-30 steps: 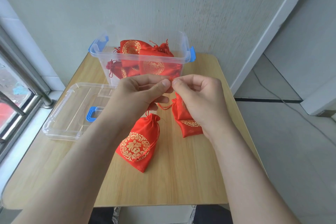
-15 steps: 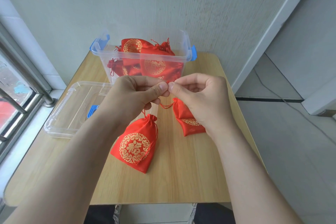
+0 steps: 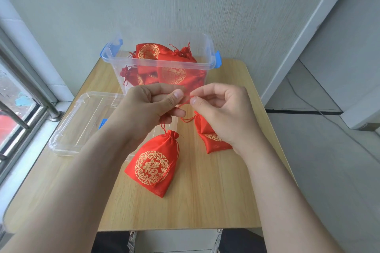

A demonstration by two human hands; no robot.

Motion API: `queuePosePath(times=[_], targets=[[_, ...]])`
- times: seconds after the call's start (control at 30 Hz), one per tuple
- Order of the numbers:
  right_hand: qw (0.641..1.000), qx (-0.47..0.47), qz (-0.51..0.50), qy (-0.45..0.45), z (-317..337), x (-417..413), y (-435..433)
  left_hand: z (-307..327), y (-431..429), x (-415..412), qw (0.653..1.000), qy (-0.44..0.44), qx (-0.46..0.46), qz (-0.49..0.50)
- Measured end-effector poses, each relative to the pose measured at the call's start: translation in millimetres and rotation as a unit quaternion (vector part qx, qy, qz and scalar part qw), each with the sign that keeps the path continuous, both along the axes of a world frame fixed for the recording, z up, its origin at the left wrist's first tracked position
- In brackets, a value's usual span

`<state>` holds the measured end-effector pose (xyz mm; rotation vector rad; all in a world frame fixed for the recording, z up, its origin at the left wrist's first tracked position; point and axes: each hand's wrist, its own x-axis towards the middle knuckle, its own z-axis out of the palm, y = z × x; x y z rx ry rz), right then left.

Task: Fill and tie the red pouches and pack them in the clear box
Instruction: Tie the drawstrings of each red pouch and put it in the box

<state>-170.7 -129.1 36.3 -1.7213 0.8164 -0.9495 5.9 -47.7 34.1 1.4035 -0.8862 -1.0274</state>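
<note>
A red pouch with a gold emblem [image 3: 154, 165] hangs by its drawstring over the middle of the wooden table [image 3: 205, 207], its neck cinched tight. My left hand [image 3: 148, 109] and my right hand [image 3: 224, 113] each pinch the thin red drawstring [image 3: 184, 103] between thumb and forefinger, just above the pouch. A second red pouch [image 3: 209, 139] lies on the table, partly hidden under my right hand. The clear box [image 3: 164, 63] with blue latches stands at the back and holds several red pouches.
The box's clear lid [image 3: 82, 121] lies on the table's left side, beside a window with metal bars [image 3: 24, 96]. A wall runs behind the table. The floor drops away past the table's right edge.
My hands have drawn slightly apart, showing the string between the fingertips. The hanging pouch has shifted a little with them.
</note>
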Motion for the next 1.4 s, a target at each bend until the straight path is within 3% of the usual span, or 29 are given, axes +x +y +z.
queuePosePath(times=[0.3, 0.6, 0.87, 1.4], targets=[[0.999, -0.029, 0.013, 0.003, -0.1, -1.0, 0.6, 3.5, 2.1, -4.0, 0.997, -0.068, -0.004, -0.021], [0.992, -0.077, 0.044, 0.086, -5.1, -1.6, -1.7, 8.4, 7.1, -3.1, 0.986, -0.158, -0.003, -0.045], [0.998, 0.050, 0.044, -0.007, 0.2, 0.0, 1.4, 4.7, 6.3, 1.6, 0.983, -0.170, -0.026, -0.069], [0.989, 0.138, 0.034, -0.046, 4.6, 2.1, 3.6, 10.7, 6.5, -5.3, 0.980, -0.191, -0.034, -0.048]])
